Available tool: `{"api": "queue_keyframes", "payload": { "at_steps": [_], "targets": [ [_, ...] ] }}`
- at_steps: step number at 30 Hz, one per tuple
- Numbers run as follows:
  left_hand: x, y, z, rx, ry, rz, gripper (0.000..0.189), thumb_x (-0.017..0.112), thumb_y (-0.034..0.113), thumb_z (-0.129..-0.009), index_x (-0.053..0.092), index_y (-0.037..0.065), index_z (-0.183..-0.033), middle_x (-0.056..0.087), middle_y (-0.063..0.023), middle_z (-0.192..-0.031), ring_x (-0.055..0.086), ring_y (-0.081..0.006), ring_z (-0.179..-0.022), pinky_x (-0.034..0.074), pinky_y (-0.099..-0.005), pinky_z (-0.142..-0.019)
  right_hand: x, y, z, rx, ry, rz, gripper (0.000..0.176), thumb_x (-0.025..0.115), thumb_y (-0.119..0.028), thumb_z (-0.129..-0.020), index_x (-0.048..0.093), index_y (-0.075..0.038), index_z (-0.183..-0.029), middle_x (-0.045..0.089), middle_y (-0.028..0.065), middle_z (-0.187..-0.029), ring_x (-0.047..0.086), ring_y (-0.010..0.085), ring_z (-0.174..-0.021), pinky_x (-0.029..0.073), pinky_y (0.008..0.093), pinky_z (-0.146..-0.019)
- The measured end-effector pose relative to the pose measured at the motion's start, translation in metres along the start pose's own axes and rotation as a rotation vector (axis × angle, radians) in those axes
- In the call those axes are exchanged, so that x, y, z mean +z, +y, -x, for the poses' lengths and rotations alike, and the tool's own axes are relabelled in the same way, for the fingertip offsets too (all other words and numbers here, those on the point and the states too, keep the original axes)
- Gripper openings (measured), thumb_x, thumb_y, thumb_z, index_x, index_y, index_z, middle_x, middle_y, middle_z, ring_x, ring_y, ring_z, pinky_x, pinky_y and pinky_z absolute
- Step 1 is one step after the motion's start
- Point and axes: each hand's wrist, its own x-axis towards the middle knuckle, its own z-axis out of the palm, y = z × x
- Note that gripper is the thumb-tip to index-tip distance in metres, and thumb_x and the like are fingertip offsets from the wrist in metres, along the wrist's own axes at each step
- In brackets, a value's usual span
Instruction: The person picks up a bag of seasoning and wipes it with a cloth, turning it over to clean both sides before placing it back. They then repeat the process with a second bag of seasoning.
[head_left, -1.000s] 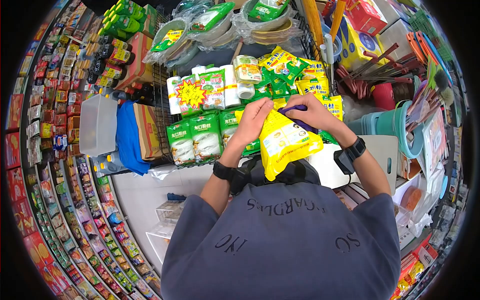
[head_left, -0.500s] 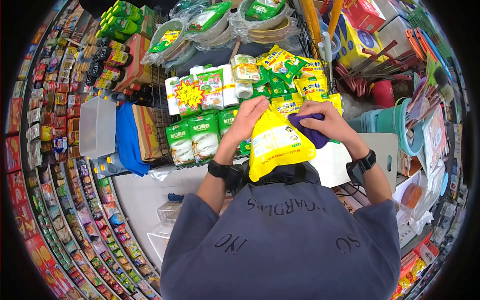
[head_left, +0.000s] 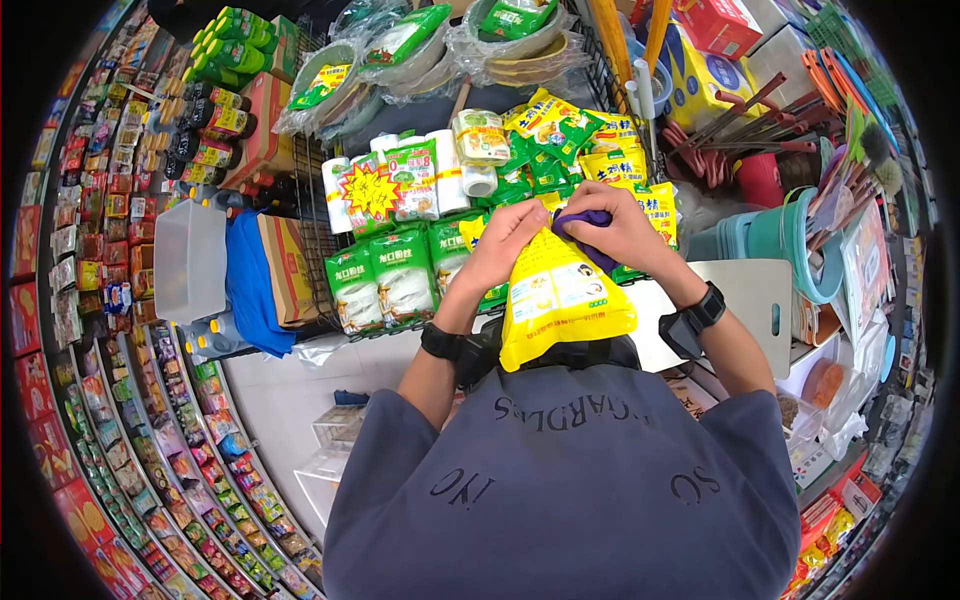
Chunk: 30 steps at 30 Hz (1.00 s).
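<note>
Left hand (head_left: 505, 240) clenched on the upper left corner of a glossy yellow printed plastic packet (head_left: 562, 300). Right hand (head_left: 625, 228) closed around a crumpled purple cloth (head_left: 585, 222), pressed to the packet's top edge at 1 o'clock. The packet hangs free in front of the person's chest, upright, with nothing under it.

Risks, as judged:
- **Slipping:** the packet is pinched at one corner only, so a firm stroke of the cloth could drag the slick film out of the left hand's fingers and drop it to the floor.
- **Seam strain:** the full, sagging lower half pulls on the top seam, which hard rubbing there may strain.
- **Knocked stock:** both hands work just in front of the stacked yellow sachets (head_left: 620, 165) at 12 o'clock and the green noodle packs (head_left: 385, 280) at 9 o'clock on the black wire rack (head_left: 310, 190). A wide elbow or cloth swing could knock these loose.

A white plastic board (head_left: 750, 300) lies at 3 o'clock.
</note>
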Motion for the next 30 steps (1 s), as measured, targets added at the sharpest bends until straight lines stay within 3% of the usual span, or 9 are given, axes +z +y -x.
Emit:
{"api": "queue_keyframes", "payload": {
  "at_steps": [5,8,11,16,20,24,30],
  "targets": [
    [0.001,0.002,0.004,0.031,0.038,-0.032,0.034,0.052,0.029,-0.111,0.054,0.005,-0.087,0.049,0.0045,-0.077,0.043,-0.0038,-0.072,0.037,-0.0251,-0.063,-0.003,-0.001,0.01,-0.024,-0.054,-0.047,0.017,0.076,-0.011,-0.085,0.078,0.0,-0.098,0.068,0.0084,-0.095,0.067,0.0185,-0.091,0.051,0.0305,-0.084],
    [-0.002,0.003,0.008,0.053,0.048,-0.092,0.034,0.053,0.029,-0.11,0.054,0.006,-0.086,0.049,0.0051,-0.076,0.043,-0.0025,-0.071,0.037,-0.0236,-0.062,-0.016,-0.004,0.017,-0.029,-0.218,-0.16,0.016,0.078,-0.009,-0.083,0.078,-0.001,-0.097,0.067,0.0074,-0.094,0.066,0.0184,-0.091,0.051,0.0304,-0.083],
    [-0.003,0.008,0.008,0.035,0.017,-0.081,0.035,0.053,0.03,-0.11,0.054,0.006,-0.085,0.051,0.0046,-0.076,0.045,-0.0028,-0.071,0.038,-0.0235,-0.063,-0.016,-0.014,0.021,-0.076,-0.208,-0.099,0.016,0.078,-0.009,-0.082,0.078,-0.002,-0.096,0.067,0.0072,-0.094,0.066,0.0189,-0.09,0.051,0.0309,-0.082],
    [0.0,0.012,0.008,0.002,-0.03,-0.028,0.036,0.053,0.031,-0.11,0.055,0.006,-0.085,0.054,0.0033,-0.078,0.048,-0.0034,-0.073,0.039,-0.0226,-0.064,-0.003,-0.02,0.011,-0.248,-0.01,0.088,0.018,0.08,-0.01,-0.078,0.079,-0.005,-0.095,0.067,0.0093,-0.094,0.068,0.0254,-0.089,0.053,0.0343,-0.08],
    [-0.001,0.013,0.009,0.002,-0.017,0.09,0.035,0.053,0.03,-0.11,0.057,0.004,-0.088,0.054,0.005,-0.079,0.047,-0.0029,-0.073,0.039,-0.0247,-0.063,0.0,-0.016,0.004,-0.299,0.071,0.129,0.018,0.081,-0.006,-0.077,0.079,-0.004,-0.095,0.066,0.0072,-0.096,0.067,0.0225,-0.088,0.052,0.0332,-0.08],
    [-0.001,0.009,0.011,0.031,-0.041,0.067,0.034,0.053,0.029,-0.11,0.057,0.004,-0.088,0.054,0.0049,-0.079,0.046,-0.0024,-0.073,0.038,-0.024,-0.064,-0.001,-0.003,-0.006,-0.264,0.141,0.233,0.018,0.08,-0.007,-0.079,0.078,-0.003,-0.096,0.067,0.0078,-0.095,0.068,0.0233,-0.088,0.053,0.0337,-0.077],
    [0.006,0.023,0.014,-0.015,-0.037,-0.017,0.037,0.053,0.031,-0.11,0.058,0.004,-0.085,0.055,0.003,-0.077,0.047,-0.0036,-0.073,0.039,-0.0241,-0.064,-0.007,-0.011,-0.003,-0.19,0.193,0.129,0.017,0.079,-0.011,-0.082,0.077,-0.002,-0.096,0.069,0.0101,-0.093,0.07,0.0223,-0.084,0.054,0.0322,-0.076]
  ]
}}
